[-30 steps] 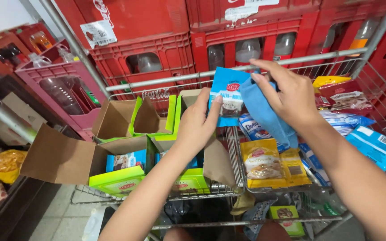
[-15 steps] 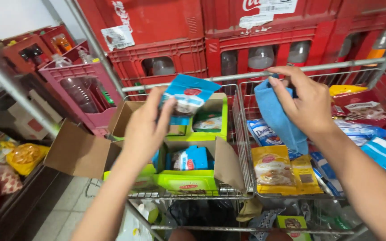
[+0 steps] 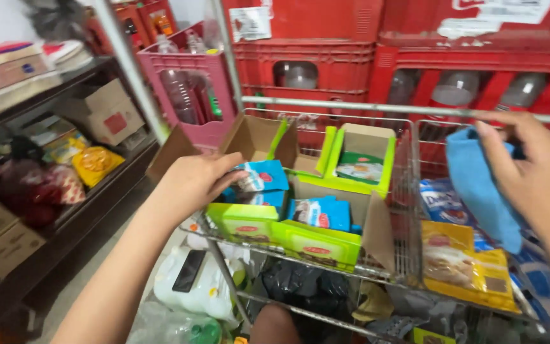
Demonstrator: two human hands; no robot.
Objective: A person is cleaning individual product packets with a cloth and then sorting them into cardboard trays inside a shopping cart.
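Observation:
My left hand grips a small blue and white snack packet and holds it low over an open green and brown carton in a wire basket. More blue packets lie in the carton beside it. My right hand pinches a blue cloth at the right, above yellow packets in the neighbouring basket section.
Red bottle crates are stacked behind the baskets, with a pink crate of bottles to their left. A dark shelf on the left holds bags and cardboard boxes. White bags lie on the floor below.
My left hand has carried the blue packet down from in front of the crates into the front-left carton. The view has swung left. My right hand still holds the cloth.

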